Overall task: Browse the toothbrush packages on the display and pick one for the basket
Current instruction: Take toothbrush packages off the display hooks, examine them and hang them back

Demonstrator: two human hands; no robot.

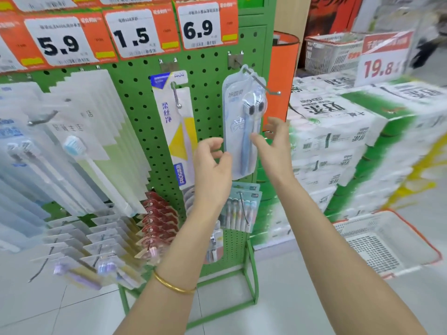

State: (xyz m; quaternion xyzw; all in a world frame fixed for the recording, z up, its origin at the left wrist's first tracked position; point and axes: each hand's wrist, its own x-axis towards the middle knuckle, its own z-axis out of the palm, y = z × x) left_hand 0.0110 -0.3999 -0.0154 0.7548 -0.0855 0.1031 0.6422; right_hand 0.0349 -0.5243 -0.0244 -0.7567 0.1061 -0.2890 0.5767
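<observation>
So, toothbrush pkg (238, 112) hangs at rt edge of pegboard (208, 93), open air beside; R hand (273, 146) pinches its rt side, L hand (212, 165) curled at lt edge, grip unclear.

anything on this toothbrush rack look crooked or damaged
Nothing looks spilled or damaged. The clear toothbrush pack under the 6.9 tag seems to be the only one on its hook. It hangs slightly askew, with the right hand pinching its edge. The FROG pack beside it also leans a little.
</observation>
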